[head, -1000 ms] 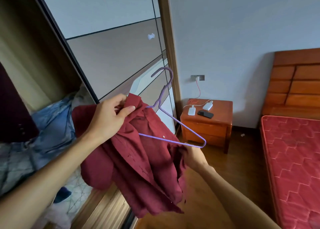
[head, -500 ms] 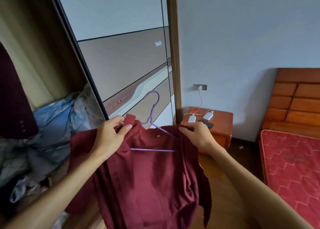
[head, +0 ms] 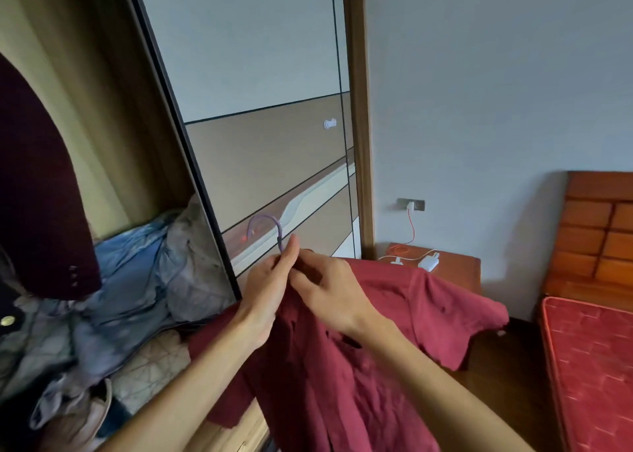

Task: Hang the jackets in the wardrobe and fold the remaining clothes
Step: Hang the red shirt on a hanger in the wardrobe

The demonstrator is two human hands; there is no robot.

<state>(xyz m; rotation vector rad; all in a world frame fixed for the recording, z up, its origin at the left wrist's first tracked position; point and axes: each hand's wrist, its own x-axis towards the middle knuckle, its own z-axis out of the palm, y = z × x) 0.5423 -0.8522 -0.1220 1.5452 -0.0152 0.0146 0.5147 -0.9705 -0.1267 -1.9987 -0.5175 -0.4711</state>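
The open wardrobe (head: 102, 75) on the left holds a hanging dark maroon jacket (head: 37, 184) above heaped blue and grey clothes (head: 130, 280). Just to its right, the red jacket (head: 342, 383) drapes from the left hand (head: 265, 294) and right hand (head: 330, 296). Their fingers are pinched together on its collar below the purple hanger (head: 280, 236) hook.

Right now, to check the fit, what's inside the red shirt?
Only the purple hanger's hook shows, above the left hand and right hand; the red shirt covers the rest.
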